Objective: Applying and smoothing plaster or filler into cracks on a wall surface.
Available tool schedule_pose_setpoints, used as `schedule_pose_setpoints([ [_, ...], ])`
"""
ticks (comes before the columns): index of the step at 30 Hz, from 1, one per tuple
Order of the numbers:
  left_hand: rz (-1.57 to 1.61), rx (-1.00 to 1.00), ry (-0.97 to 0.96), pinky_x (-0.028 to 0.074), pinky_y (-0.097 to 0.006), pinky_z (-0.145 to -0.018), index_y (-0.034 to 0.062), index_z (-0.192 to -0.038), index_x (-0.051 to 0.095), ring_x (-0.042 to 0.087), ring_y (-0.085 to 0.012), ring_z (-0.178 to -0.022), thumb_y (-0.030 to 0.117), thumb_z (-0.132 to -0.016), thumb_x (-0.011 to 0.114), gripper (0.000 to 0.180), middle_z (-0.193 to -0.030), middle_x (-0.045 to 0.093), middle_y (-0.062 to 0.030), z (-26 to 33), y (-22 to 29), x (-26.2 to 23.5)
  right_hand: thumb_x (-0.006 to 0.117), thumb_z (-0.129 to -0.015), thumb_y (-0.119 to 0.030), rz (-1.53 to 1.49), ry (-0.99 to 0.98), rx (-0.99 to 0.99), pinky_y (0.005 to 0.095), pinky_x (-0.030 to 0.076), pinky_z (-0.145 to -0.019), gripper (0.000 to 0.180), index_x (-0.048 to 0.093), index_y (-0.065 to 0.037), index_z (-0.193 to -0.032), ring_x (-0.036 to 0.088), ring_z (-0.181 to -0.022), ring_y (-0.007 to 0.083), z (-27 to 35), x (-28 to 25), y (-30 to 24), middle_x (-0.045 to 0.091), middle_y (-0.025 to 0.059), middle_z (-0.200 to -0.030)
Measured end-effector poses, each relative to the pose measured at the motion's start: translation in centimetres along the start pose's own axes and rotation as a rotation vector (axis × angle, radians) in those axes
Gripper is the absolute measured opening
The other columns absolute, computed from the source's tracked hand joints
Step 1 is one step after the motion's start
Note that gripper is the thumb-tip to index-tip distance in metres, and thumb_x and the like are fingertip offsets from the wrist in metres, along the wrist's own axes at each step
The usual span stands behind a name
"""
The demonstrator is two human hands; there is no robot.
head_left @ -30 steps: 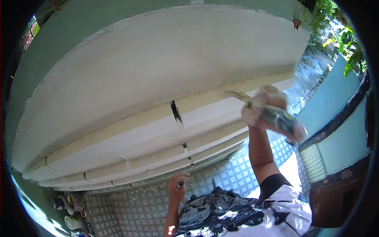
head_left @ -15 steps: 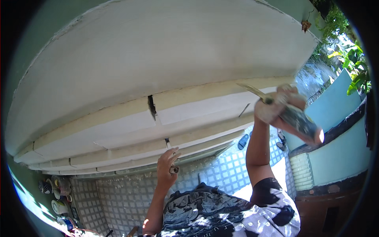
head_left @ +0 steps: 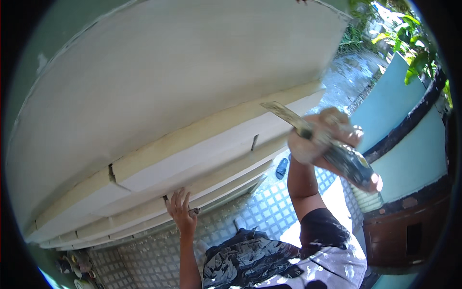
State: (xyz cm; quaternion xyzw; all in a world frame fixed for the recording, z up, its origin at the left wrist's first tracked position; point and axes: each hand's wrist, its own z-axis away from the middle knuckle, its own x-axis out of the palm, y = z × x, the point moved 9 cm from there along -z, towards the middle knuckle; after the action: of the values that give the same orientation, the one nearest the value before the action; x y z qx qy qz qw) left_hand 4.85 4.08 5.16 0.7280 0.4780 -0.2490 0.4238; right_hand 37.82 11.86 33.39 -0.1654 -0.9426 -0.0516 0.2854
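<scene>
My right hand (head_left: 308, 139) is raised in front of the pale stepped ledges and closed round a scraper (head_left: 284, 115). The scraper's flat, smeared blade points up and left. A dark, pale-streaked part (head_left: 353, 164) sticks out below the fist, blurred by motion; I cannot make out its exact shape. At a lower ledge, my left hand (head_left: 180, 212) has its fingers over the edge beside a small dark gap (head_left: 165, 198). Between those fingers is a slim tool (head_left: 194, 211), of which only the round handle end shows; its front part is hidden.
A broad pale panel (head_left: 183, 62) rises above the stepped ledges (head_left: 192, 139), which have dark gaps. Below lies a tiled floor (head_left: 269, 207) with a blue sandal (head_left: 282, 168). On the right stand a light-blue curved wall (head_left: 385, 115) and green plants (head_left: 414, 38). Several containers (head_left: 74, 265) stand lower left.
The view has swung to the right, so the ledges and floor shift left in it. My right hand still holds the scraper, with its blade turned more side-on. My left hand stays at the lower ledge.
</scene>
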Motion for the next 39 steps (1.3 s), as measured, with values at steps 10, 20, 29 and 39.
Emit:
schedule_pose_setpoints([
  [10, -0.072, 0.042, 0.263, 0.024, -0.054, -0.113, 0.0137, -0.118, 0.061, 0.043, -0.0277, -0.131, -0.007, -0.074, 0.052, 0.049, -0.131, 0.057, -0.0034, 0.5, 0.0, 1.1, 0.060, -0.092, -0.016, 0.040, 0.166, -0.224, 0.0218, 0.022, -0.045, 0.030, 0.031, -0.012, -0.085, 0.025, -0.049, 0.0064, -4.2, -1.7, 1.9, 0.030, -0.0027, -0.060],
  [20, -0.106, 0.012, 0.272, 0.024, -0.053, -0.113, 0.0050, -0.120, 0.057, 0.039, -0.0335, -0.131, 0.001, -0.071, 0.046, 0.051, -0.131, 0.056, -0.0099, 0.7, -1.0, 2.0, 0.067, -0.089, -0.006, 0.138, 0.022, -0.239, 0.0192, 0.040, -0.048, 0.057, 0.022, -0.013, -0.123, 0.049, -0.053, 0.0084, -10.3, -7.3, 7.2, 0.054, 0.0043, -0.074],
  [29, -0.098, 0.024, 0.270, 0.031, -0.050, -0.108, 0.0050, -0.119, 0.058, 0.040, -0.0349, -0.130, 0.000, -0.079, 0.044, 0.043, -0.131, 0.055, -0.0110, 0.3, 0.2, 1.6, 0.072, -0.087, -0.012, 0.399, -0.218, -0.357, 0.0195, 0.041, -0.053, 0.060, 0.031, -0.012, -0.131, 0.050, -0.059, 0.0072, -13.6, -5.6, 11.8, 0.054, 0.0012, -0.078],
  [39, -0.094, 0.045, 0.227, 0.029, -0.051, -0.110, 0.0051, -0.121, 0.057, 0.039, -0.0352, -0.132, -0.002, -0.077, 0.043, 0.047, -0.133, 0.054, -0.0121, 0.9, -0.7, 1.9, 0.068, -0.085, -0.007, -0.070, -0.264, -0.120, 0.0184, 0.041, -0.048, 0.058, 0.032, -0.014, -0.130, 0.050, -0.051, 0.0098, -13.6, -4.8, 14.2, 0.058, 0.0037, -0.072],
])
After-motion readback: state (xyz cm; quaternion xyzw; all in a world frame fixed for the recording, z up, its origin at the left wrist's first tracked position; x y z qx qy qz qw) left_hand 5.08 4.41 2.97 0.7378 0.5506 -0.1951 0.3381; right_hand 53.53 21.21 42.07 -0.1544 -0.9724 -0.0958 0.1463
